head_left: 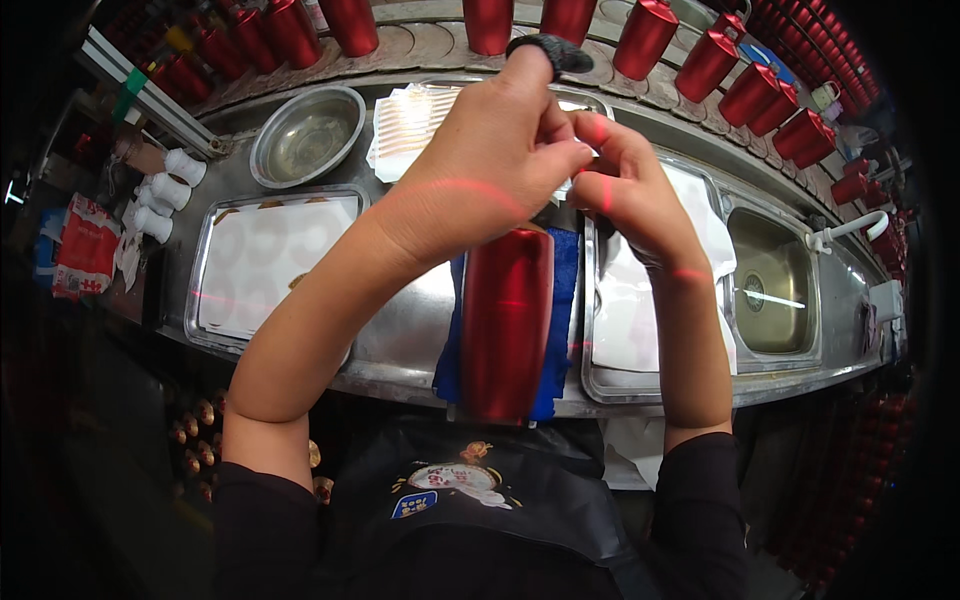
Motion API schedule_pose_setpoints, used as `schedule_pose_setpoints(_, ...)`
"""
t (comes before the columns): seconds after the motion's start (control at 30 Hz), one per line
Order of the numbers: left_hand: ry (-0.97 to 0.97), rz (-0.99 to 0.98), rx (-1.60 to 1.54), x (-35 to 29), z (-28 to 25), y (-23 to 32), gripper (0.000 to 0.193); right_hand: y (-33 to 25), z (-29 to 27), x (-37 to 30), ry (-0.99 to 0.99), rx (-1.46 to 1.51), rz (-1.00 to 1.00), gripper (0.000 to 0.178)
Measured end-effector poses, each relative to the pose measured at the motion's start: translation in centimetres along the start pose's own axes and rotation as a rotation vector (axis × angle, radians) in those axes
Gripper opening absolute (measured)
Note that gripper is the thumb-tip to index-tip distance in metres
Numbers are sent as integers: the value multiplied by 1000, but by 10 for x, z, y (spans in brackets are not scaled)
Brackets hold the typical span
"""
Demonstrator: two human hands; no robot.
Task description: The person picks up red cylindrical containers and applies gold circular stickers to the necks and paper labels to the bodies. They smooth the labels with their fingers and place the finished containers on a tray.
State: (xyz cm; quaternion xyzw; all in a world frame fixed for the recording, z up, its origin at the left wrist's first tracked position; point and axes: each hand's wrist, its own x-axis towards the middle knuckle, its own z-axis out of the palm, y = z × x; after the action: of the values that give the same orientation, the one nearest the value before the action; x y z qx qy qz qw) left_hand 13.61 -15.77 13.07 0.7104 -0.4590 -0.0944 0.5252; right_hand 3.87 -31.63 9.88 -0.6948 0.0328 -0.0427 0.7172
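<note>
A shiny red metal bottle lies lengthwise in front of me, over a blue cloth on the metal counter. My left hand is beyond its far end, fingers curled in a pinch. A dark, band-like covering is at the far side of that hand. Close against the left fingertips, my right hand is also pinched closed. Whatever sits between the fingers is hidden or too small to name. Thin red light lines cross both hands and the bottle.
Trays with white sheets flank the bottle, a left tray and a right tray. A metal bowl stands at the far left, a sink at the right. Several red bottles stand along a conveyor behind.
</note>
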Motion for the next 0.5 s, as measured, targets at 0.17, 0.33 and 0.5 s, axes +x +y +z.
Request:
schedule_pose_setpoints(0.17,-36,-122,-238,-51,-3,28,54,-17,-12,-75,65,74,191,20)
schedule_pose_setpoints(0.33,146,-158,-395,-136,32,21,61,-10,12,-147,172,-114,250,20)
schedule_pose_setpoints(0.5,254,-357,-341,-219,50,8,37,26,54,-178,141,-171,330,14)
